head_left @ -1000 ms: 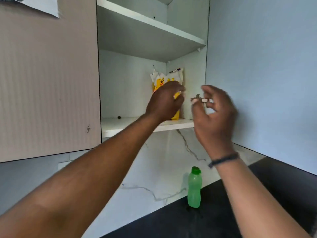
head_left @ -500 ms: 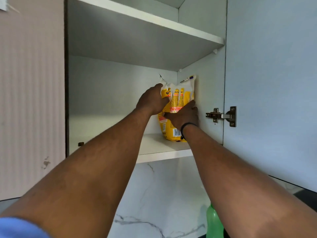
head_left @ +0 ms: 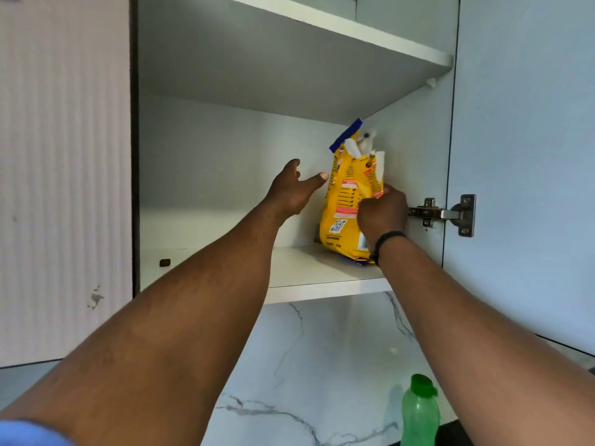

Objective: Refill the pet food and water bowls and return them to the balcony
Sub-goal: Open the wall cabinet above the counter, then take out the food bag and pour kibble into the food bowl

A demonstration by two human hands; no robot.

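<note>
With our right hand point(head_left: 381, 209) clamped on the yellow food bag point(head_left: 349, 201) and left hand point(head_left: 294, 191) spread beside it, we should support its base when lifting it off the shelf point(head_left: 309, 278).

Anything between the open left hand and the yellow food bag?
Nothing: in the head view, only bare cabinet back wall shows in the small gap between the left hand and the yellow food bag, which the right hand grips.

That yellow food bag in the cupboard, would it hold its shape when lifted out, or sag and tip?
The yellow food bag looks soft: its sides are creased and its opened top is crumpled, so it would probably sag. It already leans on the shelf, so it may tip if released. The right hand grips one side only; the left hand is open beside it.
</note>
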